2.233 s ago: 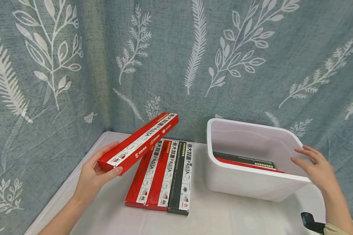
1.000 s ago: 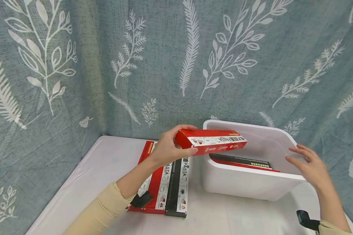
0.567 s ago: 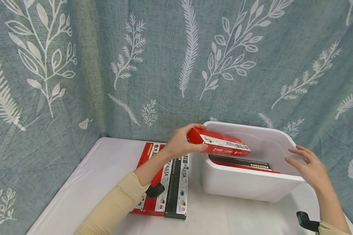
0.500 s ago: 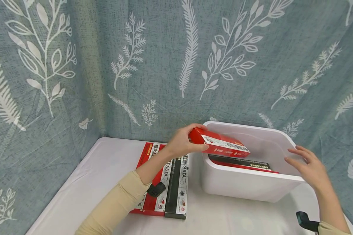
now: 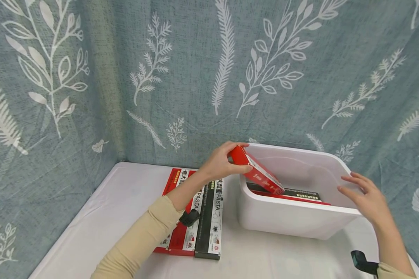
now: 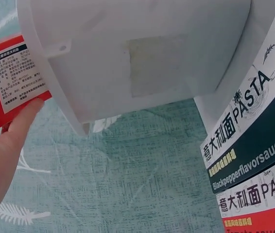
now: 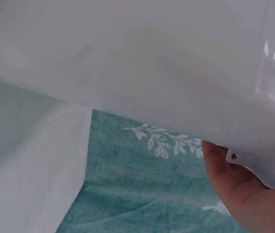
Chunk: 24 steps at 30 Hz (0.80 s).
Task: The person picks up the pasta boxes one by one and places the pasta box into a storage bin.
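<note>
My left hand grips one end of a red pasta box. The box slants down into the white plastic bin, its far end low over the boxes inside. In the left wrist view, my thumb lies along the printed end of the red pasta box. Inside the bin lie a black pasta box and a red one, partly covered. My right hand holds the bin's right rim, its fingers reaching over the edge; the right wrist view shows this hand at the bin's corner.
Left of the bin, two red pasta boxes and a black pasta box lie side by side on the white table, partly under my left forearm. A patterned curtain hangs behind and at the left.
My left hand has carried the red pasta box from above the table rightward to the bin, then tipped its far end down inside. My right hand has stayed at the rim.
</note>
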Tool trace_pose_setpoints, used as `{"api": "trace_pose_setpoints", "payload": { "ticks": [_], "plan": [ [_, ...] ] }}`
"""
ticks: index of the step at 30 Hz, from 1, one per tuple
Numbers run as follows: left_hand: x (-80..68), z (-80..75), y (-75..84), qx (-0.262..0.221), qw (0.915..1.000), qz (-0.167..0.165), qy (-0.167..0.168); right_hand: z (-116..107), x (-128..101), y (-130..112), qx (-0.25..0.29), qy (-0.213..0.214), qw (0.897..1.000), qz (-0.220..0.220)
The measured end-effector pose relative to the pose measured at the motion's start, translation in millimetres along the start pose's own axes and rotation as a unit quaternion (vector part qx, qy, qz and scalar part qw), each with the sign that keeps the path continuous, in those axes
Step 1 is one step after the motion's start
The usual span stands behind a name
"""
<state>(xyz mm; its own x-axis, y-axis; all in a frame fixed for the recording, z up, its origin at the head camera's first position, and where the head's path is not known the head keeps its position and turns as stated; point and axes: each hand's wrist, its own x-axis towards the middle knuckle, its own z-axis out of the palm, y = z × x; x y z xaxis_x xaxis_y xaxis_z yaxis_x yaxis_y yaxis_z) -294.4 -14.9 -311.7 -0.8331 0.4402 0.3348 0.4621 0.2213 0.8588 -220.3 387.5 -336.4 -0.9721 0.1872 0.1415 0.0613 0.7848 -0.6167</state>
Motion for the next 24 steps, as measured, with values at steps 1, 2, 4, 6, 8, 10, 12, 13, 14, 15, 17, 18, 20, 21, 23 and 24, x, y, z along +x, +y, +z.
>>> {"api": "trace_pose_setpoints", "payload": {
  "ticks": [1, 2, 4, 6, 8, 10, 12, 13, 14, 15, 17, 18, 20, 21, 23, 24],
  "plan": [
    [0.5, -0.3, -0.8, 0.001, 1.0000, 0.001, 0.003, 0, 0, 0, 0.001, 0.000, 1.000, 0.000],
    [0.4, -0.7, -1.5, 0.002, 1.0000, 0.001, 0.005, 0, 1, -1, 0.002, -0.001, 1.000, 0.001],
    [0.2, -1.1, -3.0, 0.005, 1.0000, 0.002, 0.006, 0, 1, -1, 0.005, 0.000, 1.000, 0.001],
    [-0.3, -1.3, -4.3, 0.004, 1.0000, -0.002, 0.006, 0, 2, -1, 0.004, 0.001, 1.000, -0.001],
    [-0.7, -1.0, -5.4, -0.001, 0.9999, -0.012, 0.006, 0, 2, -1, 0.006, 0.002, 1.000, -0.001],
    [-0.8, 0.0, -6.2, -0.005, 0.9995, -0.029, 0.010, 0, 2, -1, 0.005, 0.003, 1.000, -0.002],
    [-0.5, 2.0, -6.5, -0.002, 0.9990, -0.042, 0.016, 0, 2, 0, 0.005, 0.003, 1.000, -0.002],
    [-0.2, 3.2, -6.4, 0.001, 0.9988, -0.044, 0.019, 0, 2, 0, 0.005, 0.003, 1.000, -0.002],
    [0.4, 4.6, -6.2, 0.007, 0.9987, -0.045, 0.024, 1, 2, 0, 0.006, 0.003, 1.000, -0.003],
    [1.3, 6.2, -6.0, 0.011, 0.9987, -0.042, 0.028, 1, 2, 0, 0.007, 0.002, 1.000, -0.004],
    [3.2, 9.4, -5.2, 0.023, 0.9987, -0.029, 0.035, 1, 2, 1, 0.010, -0.001, 1.000, -0.005],
    [4.2, 11.1, -4.5, 0.028, 0.9987, -0.022, 0.037, 1, 2, 1, 0.011, -0.002, 1.000, -0.006],
    [6.7, 14.3, -3.2, 0.041, 0.9983, -0.008, 0.041, 0, 2, 1, 0.016, -0.004, 1.000, -0.007],
    [7.8, 15.8, -2.6, 0.046, 0.9981, 0.001, 0.041, 0, 2, 2, 0.016, -0.004, 1.000, -0.007],
    [10.5, 18.8, -2.0, 0.060, 0.9973, 0.017, 0.038, 0, 2, 2, 0.017, -0.004, 1.000, -0.006],
    [11.8, 20.5, -1.7, 0.067, 0.9967, 0.025, 0.038, 0, 2, 2, 0.018, -0.004, 1.000, -0.006]
  ]
}}
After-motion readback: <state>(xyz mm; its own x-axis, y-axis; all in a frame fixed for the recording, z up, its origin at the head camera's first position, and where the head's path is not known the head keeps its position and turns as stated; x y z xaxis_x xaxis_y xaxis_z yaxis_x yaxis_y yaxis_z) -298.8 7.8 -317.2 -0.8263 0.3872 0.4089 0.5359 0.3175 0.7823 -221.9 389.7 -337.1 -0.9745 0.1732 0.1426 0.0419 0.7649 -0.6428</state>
